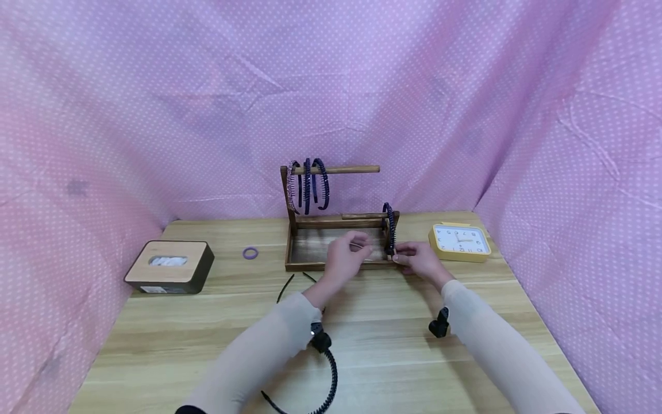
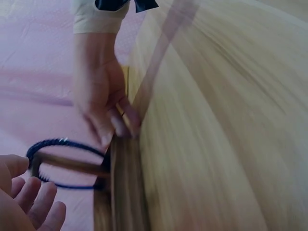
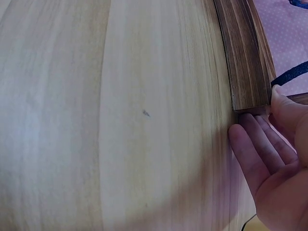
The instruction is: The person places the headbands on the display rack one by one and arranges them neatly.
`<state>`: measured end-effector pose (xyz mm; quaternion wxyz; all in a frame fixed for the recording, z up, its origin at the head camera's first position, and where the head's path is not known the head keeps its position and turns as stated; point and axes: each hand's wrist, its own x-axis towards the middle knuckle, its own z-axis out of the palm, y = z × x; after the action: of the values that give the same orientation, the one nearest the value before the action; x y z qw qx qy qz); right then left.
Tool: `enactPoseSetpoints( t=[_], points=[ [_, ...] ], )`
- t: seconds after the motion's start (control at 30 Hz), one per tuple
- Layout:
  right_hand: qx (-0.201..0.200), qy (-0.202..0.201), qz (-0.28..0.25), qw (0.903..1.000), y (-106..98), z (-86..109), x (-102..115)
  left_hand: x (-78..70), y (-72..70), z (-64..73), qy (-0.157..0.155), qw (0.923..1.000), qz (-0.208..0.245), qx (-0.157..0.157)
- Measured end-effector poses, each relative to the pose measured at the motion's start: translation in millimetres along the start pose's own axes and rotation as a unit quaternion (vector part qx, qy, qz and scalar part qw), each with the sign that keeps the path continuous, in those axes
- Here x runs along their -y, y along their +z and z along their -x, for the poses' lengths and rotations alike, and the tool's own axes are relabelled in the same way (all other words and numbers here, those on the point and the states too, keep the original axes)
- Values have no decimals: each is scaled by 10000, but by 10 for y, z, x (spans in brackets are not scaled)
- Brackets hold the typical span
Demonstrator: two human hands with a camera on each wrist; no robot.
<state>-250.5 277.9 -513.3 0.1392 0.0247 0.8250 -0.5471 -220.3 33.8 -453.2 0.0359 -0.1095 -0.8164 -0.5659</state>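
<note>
A dark wooden rack (image 1: pixel 310 267) with a tray base stands at the back of the table. From its short lower bar (image 1: pixel 362 217) hangs a black toothed headband (image 1: pixel 391 230). My right hand (image 1: pixel 421 261) is at the rack's front right corner, thumb and finger pinching the headband's lower end; in the right wrist view its other fingers (image 3: pixel 262 144) lie along the rack's end. Over the tray, my left hand (image 1: pixel 345 256) holds nothing, its fingers loosely bent. Several headbands (image 1: pixel 307 187) hang on the upper bar (image 1: pixel 351 169).
Two more headbands lie on the table, one thin (image 1: pixel 284 287) and one toothed (image 1: pixel 333 379), partly under the left arm. At left are a tissue box (image 1: pixel 170 270) and a purple ring (image 1: pixel 250 253). A yellow clock (image 1: pixel 460 241) stands right of the rack. Pink dotted cloth (image 1: pixel 233 115) hangs behind.
</note>
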Motion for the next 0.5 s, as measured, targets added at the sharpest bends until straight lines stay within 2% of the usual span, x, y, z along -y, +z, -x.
enactPoseSetpoints(
  t=[0.23,0.4,0.5],
  points=[
    [14,10,36,10000,15,16,13,64,-623,106,216,9996,-176,-108],
    [45,-26,27,10000,24,36,18,221,-1120,242,279,9982,-529,-31],
    [-2,-7,0,10000,11,42,11,341,-1352,384,347,9967,-734,98]
  ],
)
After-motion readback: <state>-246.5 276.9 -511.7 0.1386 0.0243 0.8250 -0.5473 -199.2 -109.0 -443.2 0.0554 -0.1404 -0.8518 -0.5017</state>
